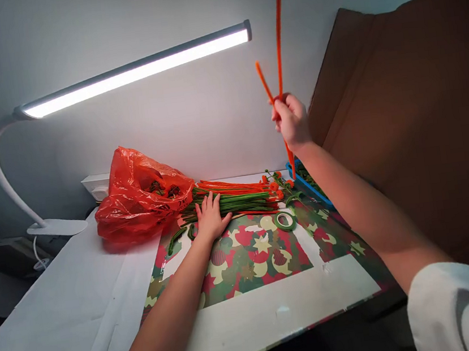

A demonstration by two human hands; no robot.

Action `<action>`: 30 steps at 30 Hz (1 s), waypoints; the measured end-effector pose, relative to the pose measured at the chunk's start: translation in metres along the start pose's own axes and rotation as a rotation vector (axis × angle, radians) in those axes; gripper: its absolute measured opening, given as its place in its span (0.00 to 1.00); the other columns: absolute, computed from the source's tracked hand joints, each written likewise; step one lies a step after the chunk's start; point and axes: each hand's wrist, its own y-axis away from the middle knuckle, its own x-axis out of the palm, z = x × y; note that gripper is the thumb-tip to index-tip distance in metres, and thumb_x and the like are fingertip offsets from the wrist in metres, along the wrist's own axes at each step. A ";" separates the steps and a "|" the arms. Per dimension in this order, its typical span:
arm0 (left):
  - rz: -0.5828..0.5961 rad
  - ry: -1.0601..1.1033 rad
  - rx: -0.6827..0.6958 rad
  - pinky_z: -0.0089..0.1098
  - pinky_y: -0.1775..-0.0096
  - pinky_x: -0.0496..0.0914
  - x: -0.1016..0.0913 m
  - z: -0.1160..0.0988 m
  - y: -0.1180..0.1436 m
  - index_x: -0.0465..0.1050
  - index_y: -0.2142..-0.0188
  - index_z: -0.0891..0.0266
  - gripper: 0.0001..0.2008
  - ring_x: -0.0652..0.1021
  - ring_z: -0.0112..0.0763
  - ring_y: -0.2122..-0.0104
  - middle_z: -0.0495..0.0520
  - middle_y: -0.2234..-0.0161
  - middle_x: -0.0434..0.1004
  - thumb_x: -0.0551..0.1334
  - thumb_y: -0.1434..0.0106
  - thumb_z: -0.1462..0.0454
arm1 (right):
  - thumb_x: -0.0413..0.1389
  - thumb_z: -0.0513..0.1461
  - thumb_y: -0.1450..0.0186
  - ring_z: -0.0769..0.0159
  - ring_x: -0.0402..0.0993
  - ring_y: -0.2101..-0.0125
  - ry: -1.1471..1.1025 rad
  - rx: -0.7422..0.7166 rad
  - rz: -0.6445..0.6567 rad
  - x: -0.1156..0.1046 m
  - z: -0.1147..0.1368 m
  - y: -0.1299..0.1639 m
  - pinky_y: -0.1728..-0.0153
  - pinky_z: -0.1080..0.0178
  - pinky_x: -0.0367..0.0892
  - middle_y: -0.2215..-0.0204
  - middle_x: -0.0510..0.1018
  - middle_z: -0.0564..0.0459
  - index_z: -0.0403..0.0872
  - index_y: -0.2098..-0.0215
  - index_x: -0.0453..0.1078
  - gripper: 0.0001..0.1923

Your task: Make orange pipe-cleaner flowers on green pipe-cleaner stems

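Note:
My right hand (291,120) is raised high above the table and grips orange pipe cleaners (278,45); two ends stick up and one hangs down below the fist. My left hand (210,217) lies flat, palm down, pressing on a bundle of green stems (238,202) that rests on the patterned table mat (252,253). More orange pipe cleaners (227,186) lie along the far side of the green bundle. Small orange flower heads (274,185) sit at the bundle's right end.
A red plastic bag (138,196) bulges at the back left. A roll of green tape (285,221) lies right of my left hand. A blue tray (310,186) stands at the right. A lit desk lamp (136,71) arches overhead. Brown cardboard (415,119) leans at right.

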 end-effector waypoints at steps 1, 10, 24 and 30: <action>-0.015 0.062 0.010 0.57 0.36 0.35 -0.004 -0.005 0.000 0.62 0.41 0.61 0.33 0.52 0.53 0.33 0.63 0.32 0.51 0.64 0.46 0.58 | 0.46 0.37 0.30 0.77 0.59 0.82 -0.068 0.157 0.035 -0.004 0.007 0.013 0.81 0.74 0.54 0.80 0.66 0.60 0.45 0.66 0.67 0.10; -0.032 0.847 -0.118 0.41 0.57 0.73 -0.027 -0.100 0.003 0.70 0.61 0.64 0.23 0.80 0.40 0.61 0.61 0.64 0.78 0.47 0.34 0.48 | 0.57 0.39 0.39 0.78 0.51 0.90 -0.323 0.816 0.402 0.014 0.025 0.157 0.89 0.72 0.45 0.87 0.65 0.63 0.46 0.76 0.64 0.09; -0.192 1.303 -0.082 0.24 0.79 0.61 -0.092 -0.146 0.055 0.60 0.75 0.60 0.13 0.59 0.22 0.85 0.41 0.84 0.50 0.58 0.36 0.60 | 0.55 0.47 0.38 0.74 0.64 0.76 -0.587 0.603 0.296 0.018 0.050 0.204 0.75 0.69 0.60 0.73 0.71 0.56 0.45 0.66 0.70 0.13; -0.185 0.071 0.112 0.28 0.75 0.58 -0.150 -0.122 0.038 0.70 0.66 0.61 0.11 0.65 0.29 0.80 0.46 0.81 0.62 0.55 0.36 0.57 | 0.48 0.39 0.32 0.72 0.61 0.77 0.104 0.345 0.642 -0.042 0.044 0.189 0.75 0.68 0.54 0.78 0.68 0.57 0.44 0.64 0.71 0.11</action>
